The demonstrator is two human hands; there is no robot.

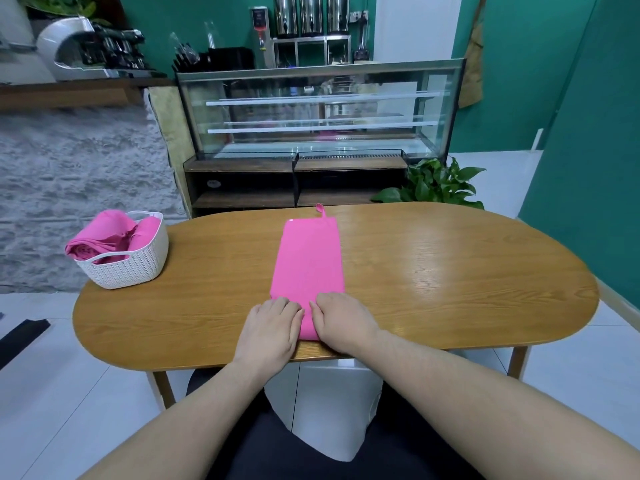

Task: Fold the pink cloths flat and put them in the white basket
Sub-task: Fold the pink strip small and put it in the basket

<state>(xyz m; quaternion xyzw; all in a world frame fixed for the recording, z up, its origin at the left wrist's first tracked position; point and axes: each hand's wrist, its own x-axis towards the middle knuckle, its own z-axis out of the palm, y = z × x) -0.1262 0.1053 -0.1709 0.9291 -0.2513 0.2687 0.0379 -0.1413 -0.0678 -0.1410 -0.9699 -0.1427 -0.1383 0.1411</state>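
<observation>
Wooden oval table [450,271] in a green-walled cafe room, glass display case [318,109] behind it, potted plant [436,183] at its far right edge.

Pink cloth [308,261] lies flat on the table as a long narrow strip running away from the person, hanging loop at the far end. Near end sits at the table's front edge, under both hands.

Left hand [272,329] rests on the near left corner of the cloth, palm down, fingers curled at the knuckles with tips pressed into the fabric. Right hand [341,322] mirrors it on the near right corner, fingers likewise bent down onto the cloth. A strip of pink shows between the two hands. Cannot tell whether the fingers pinch the edge or only press on it.

White basket [133,263] stands at the table's left end, well apart from the hands, with more pink cloths [104,237] bundled inside and bulging over the rim.

Small white tag at the far left corner of the cloth, too small to read. No readable writing elsewhere.
</observation>
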